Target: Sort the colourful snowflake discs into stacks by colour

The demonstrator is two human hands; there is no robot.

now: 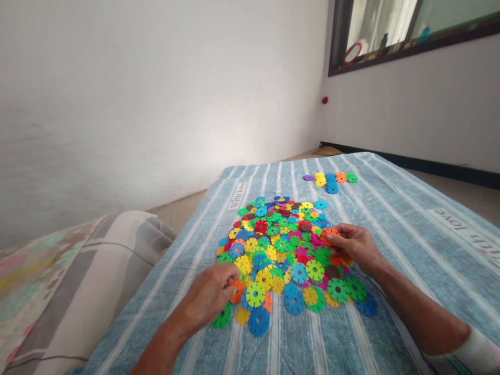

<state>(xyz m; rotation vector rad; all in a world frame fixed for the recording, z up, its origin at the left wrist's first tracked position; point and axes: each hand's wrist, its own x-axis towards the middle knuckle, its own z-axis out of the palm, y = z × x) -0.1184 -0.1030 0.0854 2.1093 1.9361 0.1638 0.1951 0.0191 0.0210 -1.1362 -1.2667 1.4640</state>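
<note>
A heap of flat plastic snowflake discs (285,250) in many colours lies on a blue striped bedsheet (410,229). My left hand (213,291) rests at the heap's near left edge, its fingertips pinching an orange disc (237,291). At the heap's right edge, my right hand (353,245) holds another orange disc (330,235) between thumb and fingers. Further back sits a small sorted row of discs (332,180): purple, yellow, blue, orange and green.
A grey and white striped pillow (101,276) lies left of the bed. A white wall stands behind, with bare floor between it and the bed. A dark-framed window (390,36) is at the upper right.
</note>
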